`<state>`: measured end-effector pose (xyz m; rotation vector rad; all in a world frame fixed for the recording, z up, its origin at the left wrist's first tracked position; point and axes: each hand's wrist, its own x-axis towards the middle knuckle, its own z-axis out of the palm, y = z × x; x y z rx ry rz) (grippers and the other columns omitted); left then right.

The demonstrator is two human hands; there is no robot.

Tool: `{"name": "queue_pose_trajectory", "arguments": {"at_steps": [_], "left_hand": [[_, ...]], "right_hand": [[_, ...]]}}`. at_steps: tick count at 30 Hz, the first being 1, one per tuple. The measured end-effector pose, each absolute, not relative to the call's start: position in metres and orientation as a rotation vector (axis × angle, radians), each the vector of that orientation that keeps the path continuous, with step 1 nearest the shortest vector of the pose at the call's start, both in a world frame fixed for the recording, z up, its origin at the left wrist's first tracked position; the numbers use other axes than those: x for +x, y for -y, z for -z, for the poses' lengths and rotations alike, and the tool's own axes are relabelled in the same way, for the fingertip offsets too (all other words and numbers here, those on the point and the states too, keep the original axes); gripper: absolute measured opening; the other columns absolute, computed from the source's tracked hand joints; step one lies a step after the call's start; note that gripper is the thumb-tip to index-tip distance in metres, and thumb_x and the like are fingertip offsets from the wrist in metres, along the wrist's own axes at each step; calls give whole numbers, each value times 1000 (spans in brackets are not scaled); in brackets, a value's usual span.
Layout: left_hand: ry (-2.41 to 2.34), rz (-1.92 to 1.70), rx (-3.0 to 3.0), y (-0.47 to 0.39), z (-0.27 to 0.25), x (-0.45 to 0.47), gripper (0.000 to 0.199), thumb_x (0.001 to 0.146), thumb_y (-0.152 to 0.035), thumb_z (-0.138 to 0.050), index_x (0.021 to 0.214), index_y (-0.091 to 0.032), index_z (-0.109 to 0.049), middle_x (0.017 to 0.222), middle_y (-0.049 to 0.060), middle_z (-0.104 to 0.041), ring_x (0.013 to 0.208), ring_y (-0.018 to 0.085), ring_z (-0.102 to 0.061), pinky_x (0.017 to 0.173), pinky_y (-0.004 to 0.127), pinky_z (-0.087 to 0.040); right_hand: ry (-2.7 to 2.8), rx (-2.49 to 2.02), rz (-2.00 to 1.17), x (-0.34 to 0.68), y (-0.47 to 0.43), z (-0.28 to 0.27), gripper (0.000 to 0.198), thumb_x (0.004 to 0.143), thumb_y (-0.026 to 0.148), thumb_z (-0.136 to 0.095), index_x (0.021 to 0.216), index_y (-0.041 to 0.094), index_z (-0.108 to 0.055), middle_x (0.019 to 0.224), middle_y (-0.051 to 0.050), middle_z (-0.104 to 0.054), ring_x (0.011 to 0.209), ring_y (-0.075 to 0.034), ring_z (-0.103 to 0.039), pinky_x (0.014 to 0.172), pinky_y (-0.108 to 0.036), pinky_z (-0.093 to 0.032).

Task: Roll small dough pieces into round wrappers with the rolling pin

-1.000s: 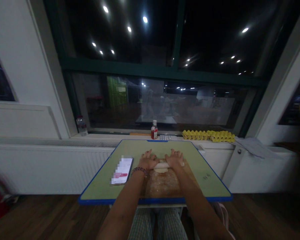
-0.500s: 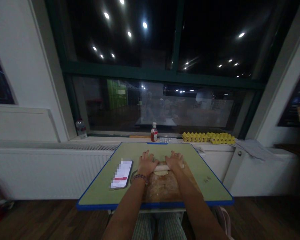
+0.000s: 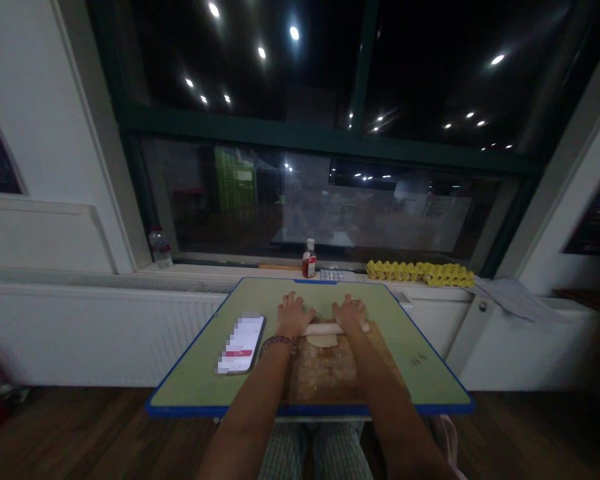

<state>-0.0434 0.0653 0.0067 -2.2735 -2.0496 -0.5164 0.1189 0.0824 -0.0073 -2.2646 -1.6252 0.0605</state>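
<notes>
A pale rolling pin (image 3: pixel 324 329) lies crosswise near the far edge of a brown wooden board (image 3: pixel 325 383). My left hand (image 3: pixel 293 316) is closed over the pin's left end, its palm pressing down and fingertips reaching past it. At the other end, my right hand (image 3: pixel 350 315) grips the pin the same way, with a short tip of wood showing beyond it. Just on my side of the pin, a small flat piece of dough (image 3: pixel 323 341) rests on the board. Whitish flour marks the wood around it.
The board is on a green table (image 3: pixel 190 380) with a blue rim. Left of it lies a lit phone (image 3: pixel 241 345). On the windowsill stand a small red-labelled bottle (image 3: pixel 309 260), a clear plastic bottle (image 3: pixel 161 248) and yellow egg cartons (image 3: pixel 420 272). Papers (image 3: pixel 513 299) lie at the right.
Both hands have rolled the pin away from me, toward the board's far edge. More of the dough shows now. The camera view has tilted slightly.
</notes>
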Motion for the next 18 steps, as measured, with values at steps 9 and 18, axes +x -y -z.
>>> {"name": "queue_pose_trajectory", "arguments": {"at_steps": [9, 18], "left_hand": [[2081, 496, -2256, -79, -4, -45, 47, 85, -48, -46, 121, -20, -57, 145, 10, -41, 130, 28, -35, 101, 39, -36], [2066, 419, -2280, -84, -9, -46, 43, 90, -42, -40, 124, -22, -56, 143, 10, -42, 130, 29, -34, 100, 40, -36]], "right_hand": [[1605, -2216, -76, 120, -88, 8, 53, 91, 40, -40, 132, 7, -47, 126, -19, -59, 126, -32, -41, 100, -41, -27], [1560, -2081, -53, 121, -90, 1, 40, 92, 34, -38, 120, 13, -57, 119, -15, -64, 123, -29, -44, 95, -35, -34]]}}
